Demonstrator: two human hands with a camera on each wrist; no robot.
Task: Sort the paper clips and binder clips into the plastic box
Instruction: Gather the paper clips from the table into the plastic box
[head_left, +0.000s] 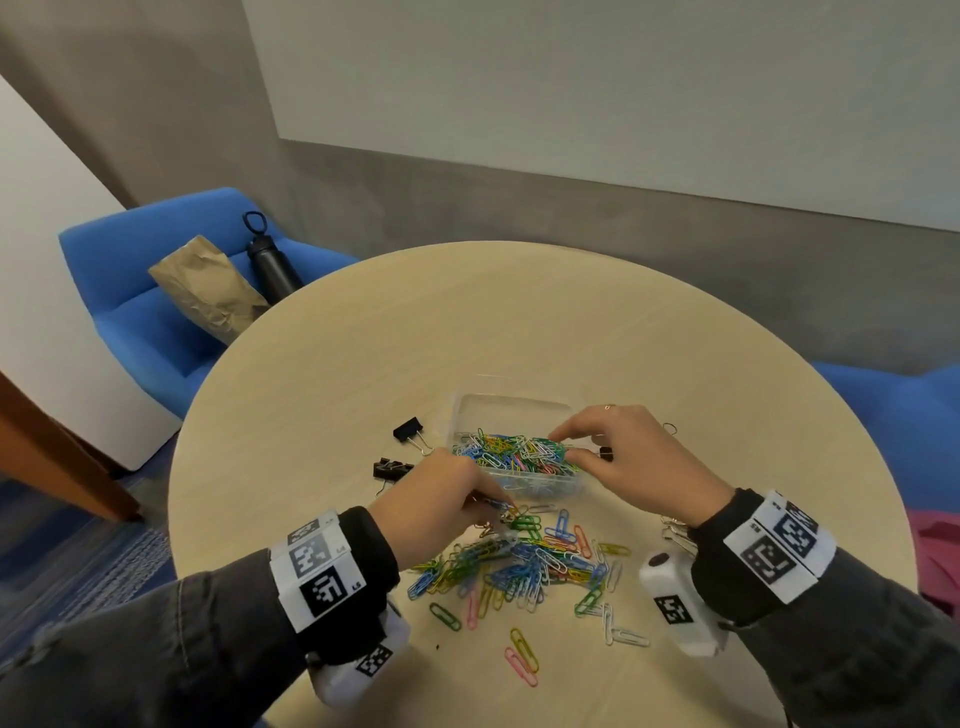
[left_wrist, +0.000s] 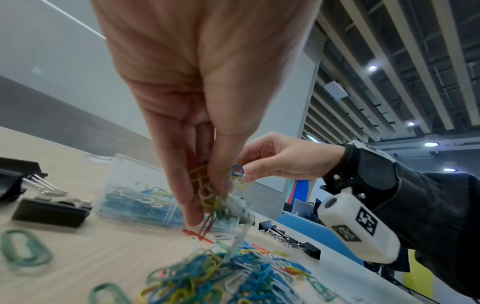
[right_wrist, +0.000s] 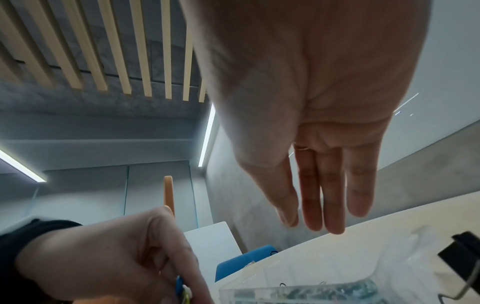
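A clear plastic box stands mid-table, its near part heaped with coloured paper clips. A loose pile of paper clips lies in front of it. My left hand pinches a tangled bunch of paper clips just above that pile, close to the box's near wall. My right hand hovers over the box's right side with straight, empty fingers. Black binder clips lie left of the box, and another sits at its right edge.
More binder clips lie under my right wrist. A few stray paper clips sit near the table's front edge. A blue chair at back left holds a paper bag and a black bottle.
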